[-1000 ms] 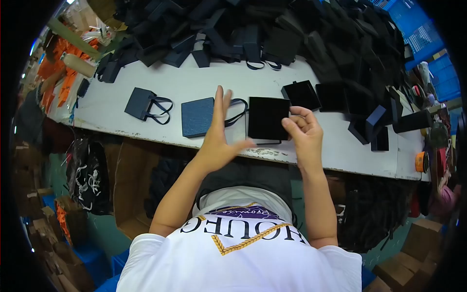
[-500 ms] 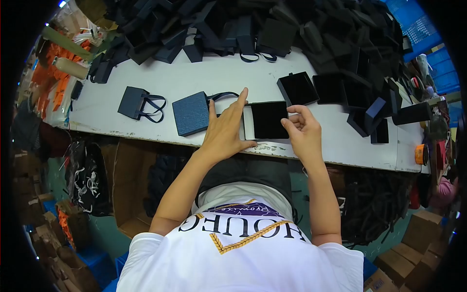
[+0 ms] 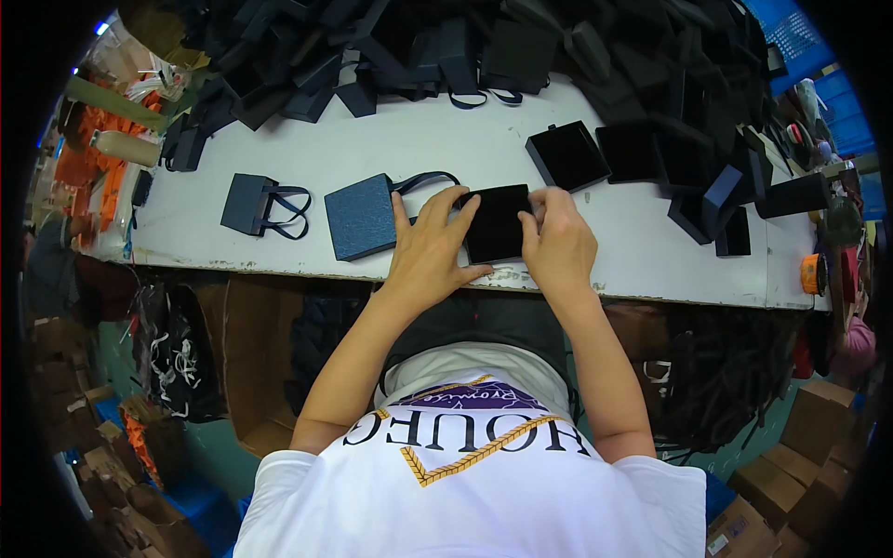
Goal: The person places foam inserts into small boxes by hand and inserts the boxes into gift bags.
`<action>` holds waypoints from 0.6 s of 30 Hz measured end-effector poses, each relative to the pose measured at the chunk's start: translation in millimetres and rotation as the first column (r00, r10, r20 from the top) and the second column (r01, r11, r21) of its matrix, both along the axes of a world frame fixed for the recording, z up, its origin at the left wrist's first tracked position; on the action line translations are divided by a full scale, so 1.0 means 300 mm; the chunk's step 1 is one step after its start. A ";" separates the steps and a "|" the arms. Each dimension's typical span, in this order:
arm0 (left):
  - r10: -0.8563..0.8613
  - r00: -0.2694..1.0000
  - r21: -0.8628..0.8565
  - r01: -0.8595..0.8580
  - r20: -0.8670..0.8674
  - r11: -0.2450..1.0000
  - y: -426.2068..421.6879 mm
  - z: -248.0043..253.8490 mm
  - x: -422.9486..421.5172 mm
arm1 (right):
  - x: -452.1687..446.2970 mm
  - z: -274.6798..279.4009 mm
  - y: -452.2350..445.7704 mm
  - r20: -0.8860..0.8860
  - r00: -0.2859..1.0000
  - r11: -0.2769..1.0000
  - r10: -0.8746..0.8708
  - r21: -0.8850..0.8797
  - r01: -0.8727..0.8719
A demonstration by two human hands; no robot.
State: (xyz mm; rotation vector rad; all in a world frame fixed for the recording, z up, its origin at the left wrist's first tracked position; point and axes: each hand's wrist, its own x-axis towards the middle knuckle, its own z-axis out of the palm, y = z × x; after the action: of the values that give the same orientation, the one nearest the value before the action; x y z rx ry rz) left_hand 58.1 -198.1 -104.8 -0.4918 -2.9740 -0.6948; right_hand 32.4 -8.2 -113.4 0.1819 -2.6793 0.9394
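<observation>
- While both hands crowd in over the near edge of the white table (image 3: 279,139), a black square tray (image 3: 498,223) lies between them, close to the middle of that edge.
- Left hand (image 3: 423,246): fingers spread, tips at the tray's left side, thumb stretched by its near left corner.
- Right hand (image 3: 565,244): thumb and fingers bunched at the right side; it blurs, so I cannot tell whether it really pinches the rim.
- Handling call: light, stiff card by the look of it, the dark lining probably soft and easily marked, corners liable to dent.
- Best hold, I'd say: opposite side walls, fingers off the lining.
- Left of it sits a textured blue box (image 3: 360,219) with a ribbon loop (image 3: 430,175).
- Lettering: none legible on tray or blue box; the white shirt (image 3: 484,493) reads upside down, seemingly "HOUEG", last letter unsure, and a purple patch (image 3: 470,397) shows script like "Promise".
</observation>
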 end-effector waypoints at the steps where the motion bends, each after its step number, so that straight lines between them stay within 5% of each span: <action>1: 0.001 1.000 -0.006 -0.001 0.014 1.000 0.000 0.002 0.000 | -0.005 0.000 0.000 0.121 0.993 0.999 -0.015 -0.029 0.018; 3: 0.005 0.999 -0.015 -0.005 0.040 1.000 0.001 0.011 0.000 | -0.020 0.007 0.005 0.355 0.934 0.995 -0.030 -0.078 0.062; 6: 0.006 0.998 -0.044 -0.003 0.067 0.999 0.004 0.030 -0.004 | -0.029 0.011 0.028 0.351 0.936 0.995 0.043 -0.094 -0.010; 9: -0.007 0.997 0.015 0.006 0.077 1.000 -0.010 0.026 -0.002 | 0.004 0.067 0.073 0.395 0.908 0.944 0.142 -0.329 -0.004; 12: -0.048 0.997 0.157 0.038 0.059 0.987 -0.030 0.046 0.023 | -0.010 0.124 0.132 -0.019 0.909 0.909 0.416 0.043 -0.415; 15: 0.027 0.999 0.100 -0.025 -0.025 0.995 -0.112 0.105 0.045 | -0.034 0.138 0.107 0.194 0.811 0.823 0.552 0.030 -0.568; 18: 0.152 0.988 -0.042 -0.150 0.035 0.988 -0.208 0.121 0.010 | -0.075 0.090 0.092 0.206 0.785 0.790 0.584 0.078 -0.608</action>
State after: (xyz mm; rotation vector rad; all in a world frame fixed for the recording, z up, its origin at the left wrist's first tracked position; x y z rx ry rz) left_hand 61.1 -260.7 -68.6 -0.2538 -3.0255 -0.6398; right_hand 9.8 19.4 -86.5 1.0906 -2.8955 0.9555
